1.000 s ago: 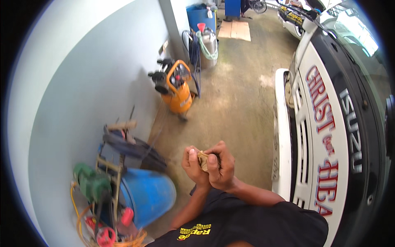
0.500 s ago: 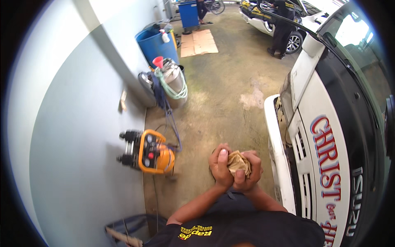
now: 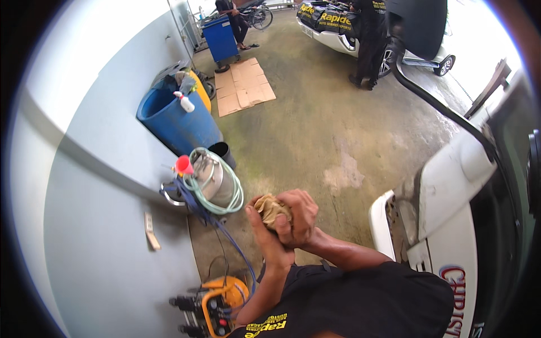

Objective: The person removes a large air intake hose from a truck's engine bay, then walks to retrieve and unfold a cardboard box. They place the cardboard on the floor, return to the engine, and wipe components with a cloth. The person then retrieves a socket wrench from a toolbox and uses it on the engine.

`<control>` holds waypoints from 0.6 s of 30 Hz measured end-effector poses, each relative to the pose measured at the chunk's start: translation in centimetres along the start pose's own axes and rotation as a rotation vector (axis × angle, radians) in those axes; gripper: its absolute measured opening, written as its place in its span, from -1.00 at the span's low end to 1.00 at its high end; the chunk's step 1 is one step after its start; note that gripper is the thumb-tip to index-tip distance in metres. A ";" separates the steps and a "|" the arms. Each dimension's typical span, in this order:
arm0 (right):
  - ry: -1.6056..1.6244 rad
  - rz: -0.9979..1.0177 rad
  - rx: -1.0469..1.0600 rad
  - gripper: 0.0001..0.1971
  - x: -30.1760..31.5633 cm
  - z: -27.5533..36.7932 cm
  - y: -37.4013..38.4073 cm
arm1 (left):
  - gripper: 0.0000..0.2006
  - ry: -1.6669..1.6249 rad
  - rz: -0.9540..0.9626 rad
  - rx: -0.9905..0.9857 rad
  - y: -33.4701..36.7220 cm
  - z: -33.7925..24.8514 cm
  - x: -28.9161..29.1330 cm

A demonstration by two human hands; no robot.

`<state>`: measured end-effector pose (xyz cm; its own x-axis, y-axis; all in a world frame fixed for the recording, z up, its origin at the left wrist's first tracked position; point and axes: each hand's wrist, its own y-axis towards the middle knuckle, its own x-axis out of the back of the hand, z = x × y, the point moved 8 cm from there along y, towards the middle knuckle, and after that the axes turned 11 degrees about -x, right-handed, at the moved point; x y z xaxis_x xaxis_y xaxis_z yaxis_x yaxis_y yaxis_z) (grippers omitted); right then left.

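A crumpled wad of brown paper (image 3: 271,210) is squeezed between my two hands in front of my body. My left hand (image 3: 267,241) cups it from the left and below, thumb along its side. From the right, my right hand (image 3: 301,216) wraps over it with bent fingers, and the two palms meet under the wad. Part of the paper is hidden by the fingers.
Left, along the wall, stand an orange air compressor (image 3: 232,294), a metal tank (image 3: 225,188) with a coiled green hose, and a blue drum (image 3: 189,128). Flattened cardboard (image 3: 243,85) lies ahead. A white vehicle (image 3: 448,222) borders the right; a person (image 3: 369,48) stands by another car.
My view has swung toward the right and forward. Both hands, still around the crumpled paper, now appear further left, and the right hand covers more of the wad.
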<state>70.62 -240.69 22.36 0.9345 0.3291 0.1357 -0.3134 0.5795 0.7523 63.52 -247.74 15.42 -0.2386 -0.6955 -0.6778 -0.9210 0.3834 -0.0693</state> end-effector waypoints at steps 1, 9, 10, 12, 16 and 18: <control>0.002 0.052 0.005 -0.70 -2.2 -2.6 1.8 | -0.54 -0.043 -0.004 0.057 3.8 2.1 0.9; -0.184 0.247 -0.023 -0.66 -11.0 -22.0 19.7 | -0.67 -0.104 0.088 0.065 29.9 11.5 -10.9; -0.236 0.211 -0.069 -0.61 -10.3 -24.0 22.7 | -0.67 -0.025 0.158 0.064 33.0 12.9 -13.5; -0.291 0.150 -0.160 -0.46 -8.4 -27.5 28.3 | -0.66 0.156 0.277 0.023 38.9 15.0 -18.2; -0.283 0.517 -0.446 -0.33 -7.9 -37.0 35.9 | -0.78 0.242 0.608 -0.003 46.8 20.8 -28.5; -0.202 0.462 -0.541 -0.35 -7.6 -42.4 38.2 | -0.79 0.217 0.728 0.038 50.5 24.9 -33.1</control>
<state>44.37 -189.40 22.73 0.6840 0.5148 0.5168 -0.6727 0.7191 0.1739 32.54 -190.27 16.14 -0.8407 -0.3615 -0.4031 -0.4977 0.8091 0.3124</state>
